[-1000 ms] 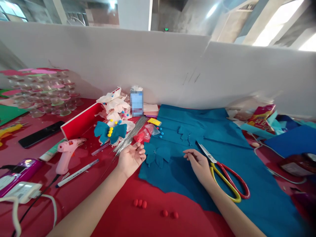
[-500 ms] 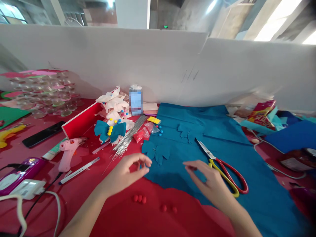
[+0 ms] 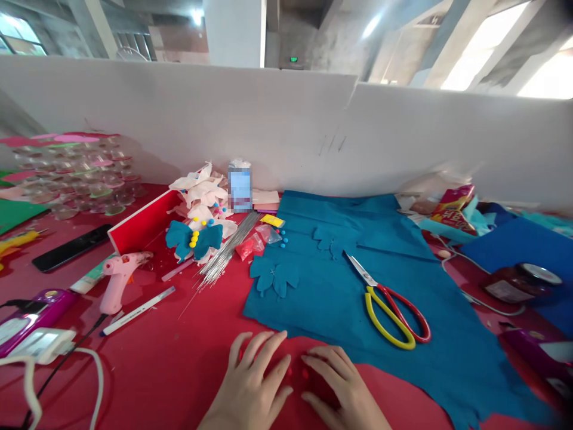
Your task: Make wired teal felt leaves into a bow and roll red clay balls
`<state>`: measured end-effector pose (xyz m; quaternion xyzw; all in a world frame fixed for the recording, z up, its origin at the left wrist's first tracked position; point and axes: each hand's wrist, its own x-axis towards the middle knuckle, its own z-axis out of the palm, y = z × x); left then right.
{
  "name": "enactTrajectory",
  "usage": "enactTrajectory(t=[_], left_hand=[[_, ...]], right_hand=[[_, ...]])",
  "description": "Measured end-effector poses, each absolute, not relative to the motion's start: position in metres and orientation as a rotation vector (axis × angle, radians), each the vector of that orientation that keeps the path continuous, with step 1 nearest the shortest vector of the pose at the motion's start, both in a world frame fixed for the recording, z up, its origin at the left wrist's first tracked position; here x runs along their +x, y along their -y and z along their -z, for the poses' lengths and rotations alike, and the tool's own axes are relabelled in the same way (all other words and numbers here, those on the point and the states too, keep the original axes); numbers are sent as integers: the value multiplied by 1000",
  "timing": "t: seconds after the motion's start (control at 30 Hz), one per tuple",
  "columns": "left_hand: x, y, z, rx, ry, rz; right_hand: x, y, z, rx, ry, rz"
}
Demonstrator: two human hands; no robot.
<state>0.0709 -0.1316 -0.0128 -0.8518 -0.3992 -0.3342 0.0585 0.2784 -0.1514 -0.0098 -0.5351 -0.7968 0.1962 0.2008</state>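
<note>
Over the red cloth (image 3: 405, 391) at the front, my left hand (image 3: 257, 379) has its fingers spread, palm down, above small red balls that it partly hides. Close on its right, my right hand (image 3: 338, 382) is open too, fingers apart. Between them a red ball (image 3: 305, 373) shows; neither hand visibly grips anything. Beyond lies a large teal cloth (image 3: 335, 316), bearing a cut teal butterfly shape (image 3: 274, 276) and scissors (image 3: 389, 304) with one yellow and one red handle. A finished-looking teal butterfly (image 3: 206, 240) with yellow balls rests at the left.
A pink glue gun (image 3: 120, 278), a pen (image 3: 138, 310) and a black phone (image 3: 71, 248) lie on the left. Thin metal wires (image 3: 230, 248) lie in the middle. A lit phone (image 3: 240, 188) stands behind. On the right is a jar (image 3: 521, 283). A white partition (image 3: 179, 113) closes the back.
Both hands have come down and toward me, from beside the teal butterfly shape to the red balls. They are now closer together, with fingers more spread. The view has shifted slightly.
</note>
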Motion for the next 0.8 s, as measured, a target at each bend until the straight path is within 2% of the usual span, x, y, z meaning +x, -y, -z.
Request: enactTrajectory(t=[0.23,0.43,0.63,0.8], left_hand=[[78,136,21,-2527,1298,1089],[49,120,-13,-2624,1406,955],[23,39,-38,-2700,1676,1078],[41,-12,-24,-2669,1917,833]], right_hand=[[274,152,9,-1515,2244,-519],[297,141,-9,-1522,2188,-463],[377,32,-41,-1767,2018,-194],[386,-38,-50,-1911,1935,-265]])
